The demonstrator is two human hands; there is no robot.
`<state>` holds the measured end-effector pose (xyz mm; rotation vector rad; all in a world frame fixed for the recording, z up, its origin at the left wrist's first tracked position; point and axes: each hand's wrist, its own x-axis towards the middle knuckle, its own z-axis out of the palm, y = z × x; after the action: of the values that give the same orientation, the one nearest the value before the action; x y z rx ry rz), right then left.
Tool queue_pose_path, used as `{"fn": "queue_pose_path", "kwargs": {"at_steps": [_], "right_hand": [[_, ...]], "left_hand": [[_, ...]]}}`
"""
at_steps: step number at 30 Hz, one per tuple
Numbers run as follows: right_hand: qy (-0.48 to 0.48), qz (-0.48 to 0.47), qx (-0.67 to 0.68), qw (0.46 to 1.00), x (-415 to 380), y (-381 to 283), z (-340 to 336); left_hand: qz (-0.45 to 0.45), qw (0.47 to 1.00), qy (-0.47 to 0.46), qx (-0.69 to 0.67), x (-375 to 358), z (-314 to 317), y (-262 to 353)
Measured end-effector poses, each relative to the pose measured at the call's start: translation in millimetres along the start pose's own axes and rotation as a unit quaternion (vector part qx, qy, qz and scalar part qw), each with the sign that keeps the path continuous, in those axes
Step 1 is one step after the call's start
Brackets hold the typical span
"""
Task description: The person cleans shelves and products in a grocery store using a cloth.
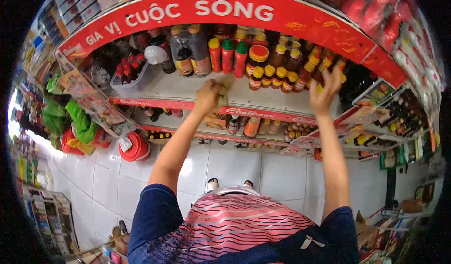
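Observation:
My left hand [207, 97] is closed around a crumpled, yellowish-green cloth [225, 86] at the front part of the white shelf [169, 89]. Just behind the cloth stand red squeeze bottles [227, 57] with green and yellow caps. At the right end of the same shelf, my right hand [324, 94] reaches in among yellow-capped sauce bottles [311, 66], its fingers stretched up and apart against them. Between the hands, small yellow-capped jars [268, 76] stand in rows, with a larger red-lidded jar [258, 55] behind.
A clear plastic bin [129, 85] of red-capped bottles sits at the shelf's left. Large dark bottles in plastic wrap [190, 52] stand beside a white-capped bottle [157, 55]. A red sign board [235, 10] overhangs the shelf. Red lidded buckets [134, 146] stand on the tiled floor.

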<state>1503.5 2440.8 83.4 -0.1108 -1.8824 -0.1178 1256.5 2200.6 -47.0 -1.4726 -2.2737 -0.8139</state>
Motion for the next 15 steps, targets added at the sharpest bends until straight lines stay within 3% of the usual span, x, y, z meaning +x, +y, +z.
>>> {"fn": "queue_pose_path", "kwargs": {"at_steps": [1,3,5,8,10,13,15], "right_hand": [[-0.049,0.037,0.030,0.998,-30,-3,13],[-0.216,0.101,0.031,0.971,-69,-18,19],[-0.294,0.132,-0.002,0.947,-110,-14,34],[-0.341,0.136,-0.008,0.930,-140,-6,45],[-0.304,0.119,-0.022,0.945,-143,-8,51],[-0.261,0.110,-0.038,0.958,-144,-10,56],[-0.262,0.117,-0.035,0.957,-139,-15,53]], "left_hand": [[-0.068,0.997,0.023,0.036,-4,-5,-21],[-0.115,0.985,0.059,0.118,-18,-27,-60],[-0.166,0.970,0.073,0.165,-35,-54,-90],[-0.219,0.945,0.091,0.226,-46,-70,-106],[-0.221,0.931,0.134,0.257,-48,-67,-102],[-0.309,0.925,0.066,0.211,-30,-57,-52],[-0.189,0.958,0.121,0.180,-24,-26,-26]]}}
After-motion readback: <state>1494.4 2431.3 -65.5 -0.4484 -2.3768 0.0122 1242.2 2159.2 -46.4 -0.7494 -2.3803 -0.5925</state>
